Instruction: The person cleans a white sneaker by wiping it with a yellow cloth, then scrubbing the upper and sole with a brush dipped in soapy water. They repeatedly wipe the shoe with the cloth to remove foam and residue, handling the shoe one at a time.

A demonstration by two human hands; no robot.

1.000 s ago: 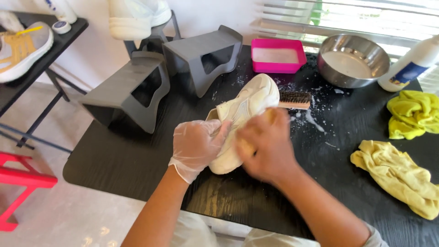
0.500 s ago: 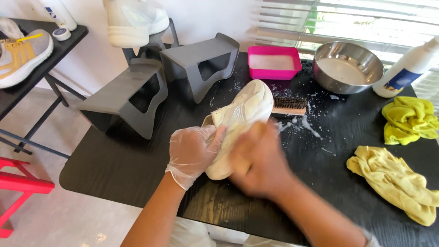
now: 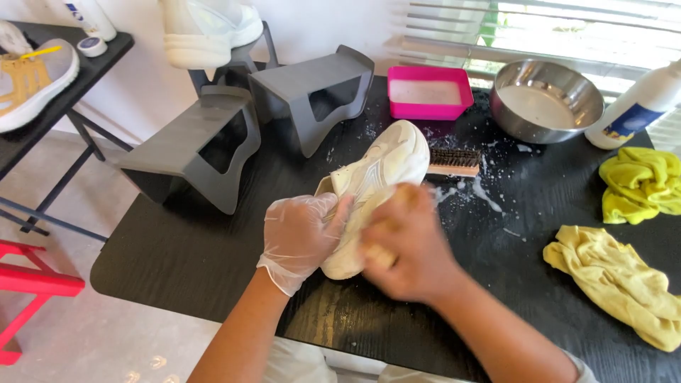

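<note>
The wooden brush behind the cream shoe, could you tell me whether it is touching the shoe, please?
Cannot tell. In the head view the brush lies right behind the shoe toe, which hides its near end, so neither contact nor gap shows.

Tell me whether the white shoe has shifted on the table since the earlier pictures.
No. The white shoe keeps its toe beside the wooden brush, gloved left hand on it; the right hand is motion-blurred.
</note>
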